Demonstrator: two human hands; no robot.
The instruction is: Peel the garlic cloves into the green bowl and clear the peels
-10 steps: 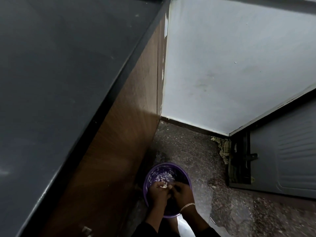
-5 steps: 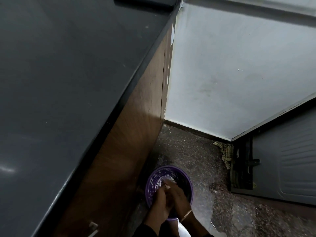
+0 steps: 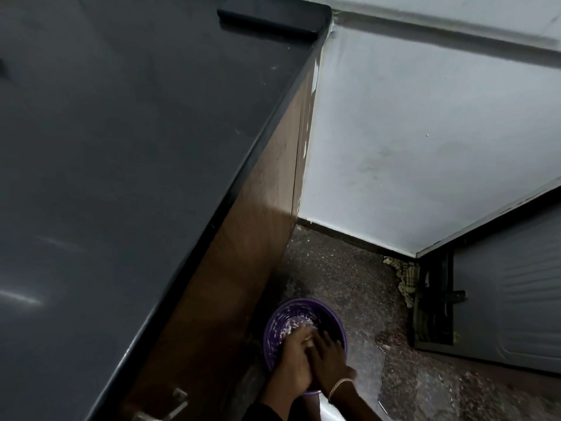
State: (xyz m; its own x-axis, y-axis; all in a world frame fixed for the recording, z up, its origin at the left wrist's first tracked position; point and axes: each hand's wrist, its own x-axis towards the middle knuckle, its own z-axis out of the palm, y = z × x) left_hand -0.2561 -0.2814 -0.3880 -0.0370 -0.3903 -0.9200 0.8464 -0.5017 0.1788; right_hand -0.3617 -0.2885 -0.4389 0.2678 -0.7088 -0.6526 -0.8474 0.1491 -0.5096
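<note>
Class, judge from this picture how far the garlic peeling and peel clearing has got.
Done: pale peels already lie in the round purple plastic basket on the speckled floor. In hand: the left hand and right hand are pressed together over it, seemingly shedding scraps; what they hold is unclear. Left: cannot be judged, as no green bowl or cloves show.

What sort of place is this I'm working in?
Probably a home kitchen corner: a dark polished stone countertop over a brown wooden cabinet, a speckled stone floor, and a round purple plastic basket holding pale peels.
</note>
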